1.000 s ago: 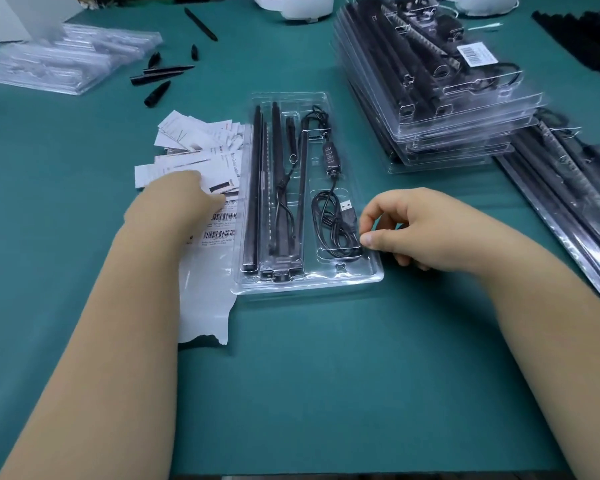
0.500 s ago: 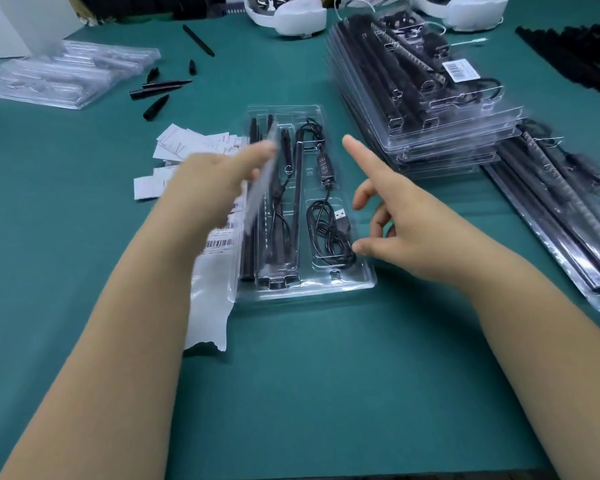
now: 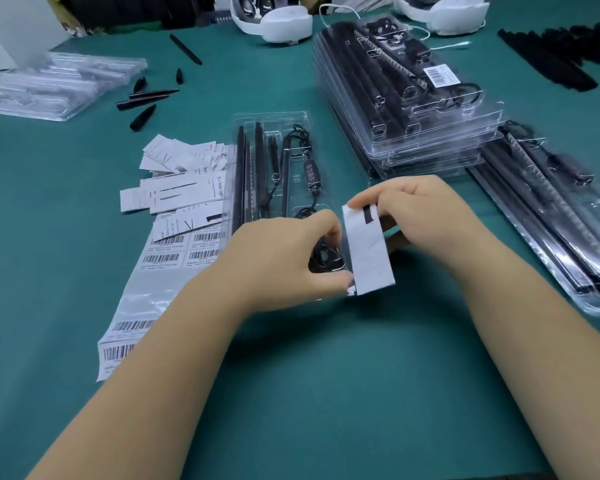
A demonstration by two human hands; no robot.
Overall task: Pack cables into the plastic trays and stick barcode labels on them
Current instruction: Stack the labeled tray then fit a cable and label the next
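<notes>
Over the near end of the open plastic tray (image 3: 271, 119), a folded paper insert (image 3: 369, 252) is being held up between both hands, so the step in hand looks like adding the paper to the tray, not the barcode sticking yet. The left hand (image 3: 284, 258) is pinched on the insert's lower left edge, thumb and fingers (image 3: 329, 225) curled onto it, and the right hand (image 3: 426, 216) is gripped on the top end, fingers closed around it near the black mark. The cable (image 3: 307, 169) is already laid in its compartment, partly hidden behind the left hand. Next, probably, the insert gets laid flat into the tray without snagging the coil, then a label is peeled off the barcode sheet (image 3: 174, 254) lying on the counter (image 3: 326, 375) just left of the tray. Finished packs (image 3: 413, 98) are stacked to the right.
</notes>
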